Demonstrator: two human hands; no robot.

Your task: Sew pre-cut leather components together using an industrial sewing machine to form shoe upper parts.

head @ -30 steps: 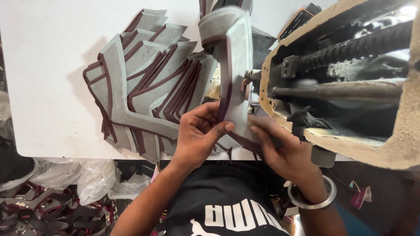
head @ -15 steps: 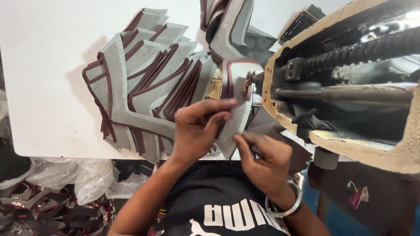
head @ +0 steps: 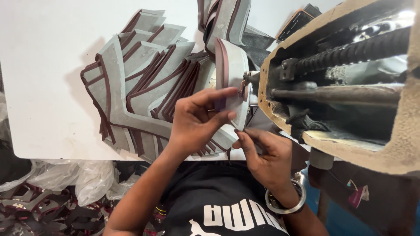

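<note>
Left hand (head: 197, 120) is pinching the grey maroon-edged piece (head: 232, 74) at the sewing machine (head: 350, 87); right hand (head: 264, 153) fingertips are pressing together just below. Piece is probably mid-stitch; fanned stack of pieces (head: 140, 83) is lying beyond the fingers.

1. Machine (head: 345, 87): cut off by top and right edges; needle tip hidden behind the held piece (head: 234, 74).
2. Held piece: lower part covered by left hand (head: 197, 122); grip of right hand (head: 267, 153) on its edge too small to tell.
3. Stack (head: 135, 83): lower pieces buried under upper ones; near corner hidden under left hand.
4. Second pile (head: 223, 17): cut off by top edge.
5. Table (head: 39, 65): cut off at top and left.
6. Scraps (head: 26, 209) on floor: blurred, partly under plastic bags (head: 83, 179).
7. Both forearms: cut off by bottom edge.
</note>
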